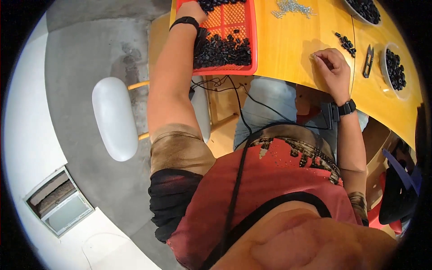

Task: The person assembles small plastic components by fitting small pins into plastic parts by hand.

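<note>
My left hand (194, 11) reaches over the far left part of a red plastic basket (254, 42). Its fingers are cut off by the picture's edge and partly hidden, so I cannot tell how they are set. Small black parts (222, 51) lie heaped in the near half of the basket, with more at its far end. Just above the table, my right hand (334, 67) is closed in a pinch on a tiny shiny piece (313, 56). Several loose black parts (345, 44) lie beside that hand, and black-handled thread snips (368, 63) rest to its right.
On the yellow table (288, 49), small silvery pieces (292, 8) form a pile at the back. Two bowls of black parts stand at right: a near bowl (384, 67) and a far bowl (354, 14). Black cables (245, 119) hang across my lap. A pale padded chair (115, 119) stands left.
</note>
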{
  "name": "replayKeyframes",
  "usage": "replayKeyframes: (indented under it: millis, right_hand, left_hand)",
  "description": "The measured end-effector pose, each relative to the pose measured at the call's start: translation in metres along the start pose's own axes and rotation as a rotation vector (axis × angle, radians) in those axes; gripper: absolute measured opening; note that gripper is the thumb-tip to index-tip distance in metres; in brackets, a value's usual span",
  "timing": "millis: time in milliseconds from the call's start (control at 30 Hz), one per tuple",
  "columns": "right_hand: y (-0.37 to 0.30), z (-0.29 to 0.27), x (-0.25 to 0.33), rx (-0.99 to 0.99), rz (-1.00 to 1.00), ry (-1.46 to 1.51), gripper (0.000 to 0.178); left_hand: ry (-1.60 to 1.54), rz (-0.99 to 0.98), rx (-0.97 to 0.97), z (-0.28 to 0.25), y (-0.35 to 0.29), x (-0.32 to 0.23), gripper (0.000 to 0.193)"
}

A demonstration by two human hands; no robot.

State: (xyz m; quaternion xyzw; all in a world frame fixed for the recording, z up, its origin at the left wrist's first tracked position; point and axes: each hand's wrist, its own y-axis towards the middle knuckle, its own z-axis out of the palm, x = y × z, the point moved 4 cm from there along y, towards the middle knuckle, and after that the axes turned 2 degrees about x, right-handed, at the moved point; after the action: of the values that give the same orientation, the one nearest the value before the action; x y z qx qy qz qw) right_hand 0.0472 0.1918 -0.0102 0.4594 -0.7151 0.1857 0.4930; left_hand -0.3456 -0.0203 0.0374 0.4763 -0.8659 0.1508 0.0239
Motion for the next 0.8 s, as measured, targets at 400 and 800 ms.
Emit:
replayKeyframes:
  millis: [400,800]
  right_hand:
    - [-0.006,0.000,0.006,0.004,0.012,0.040,0.008]
    - [0.008,0.003,-0.013,0.025,-0.022,-0.023,0.012]
  left_hand:
    - [0.457,0.305,0.276,0.023,0.014,0.011,0.008]
    - [-1.503,0.227,0.387,-0.048,-0.140,0.014,0.028]
